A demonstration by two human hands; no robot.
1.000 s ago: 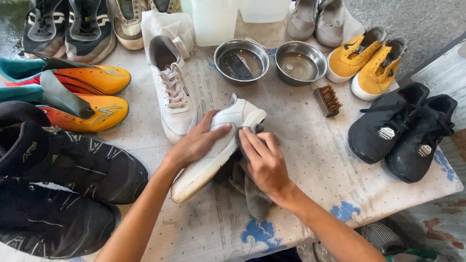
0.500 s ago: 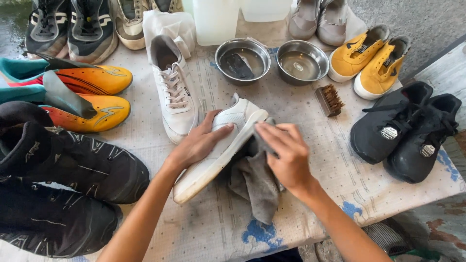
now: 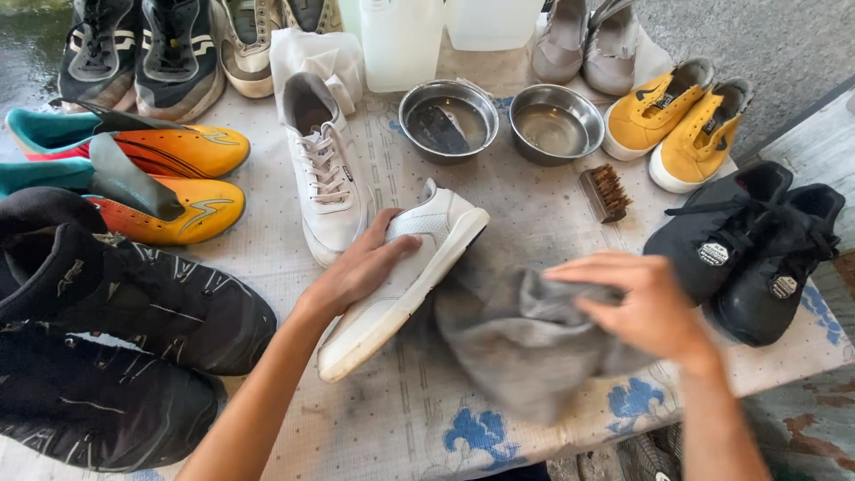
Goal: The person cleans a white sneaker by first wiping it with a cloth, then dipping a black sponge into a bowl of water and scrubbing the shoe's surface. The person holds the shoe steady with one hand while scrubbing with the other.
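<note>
Left hand (image 3: 361, 267) with fingers wrapped over a white leather sneaker (image 3: 401, 276) lying on its side mid-worktop (image 3: 534, 214), right hand (image 3: 646, 303) bunching a grey cloth (image 3: 517, 343) just beside it; upper looks clean, its mate (image 3: 325, 169) apparently awaiting wiping.

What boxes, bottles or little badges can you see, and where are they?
Translucent white plastic jug: top middle, behind the bowls, squarish.
Second pale container: right of the jug, cut off by the frame.
Round silvery badges: one on each black high-top shoe, right side.
No screens or signs.
</note>
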